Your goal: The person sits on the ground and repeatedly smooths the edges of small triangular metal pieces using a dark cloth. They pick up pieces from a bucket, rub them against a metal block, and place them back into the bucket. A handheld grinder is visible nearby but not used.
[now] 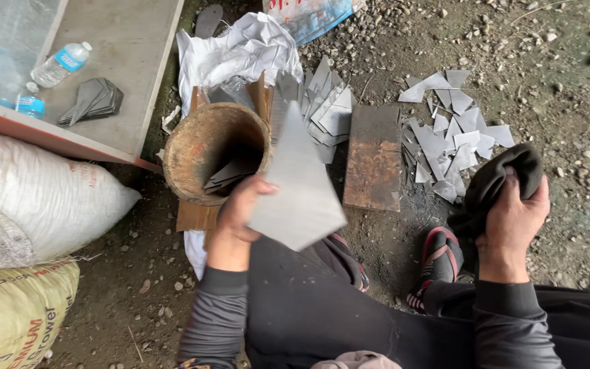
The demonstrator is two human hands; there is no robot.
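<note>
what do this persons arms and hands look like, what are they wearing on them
Both arms are covered to the wrist by long, close-fitting dark grey sleeves with a fine ribbed or striped weave. The left sleeve and right sleeve look alike and carry no visible markings. The left hand and right hand are bare: no gloves, and no rings, watch or bands show.

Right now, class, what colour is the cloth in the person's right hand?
Black; the cloth shows best in the head view.

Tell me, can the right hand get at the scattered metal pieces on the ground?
Probably yes: the right hand is just beside the metal pieces with nothing between them, but it is gripping a dark cloth.
</note>
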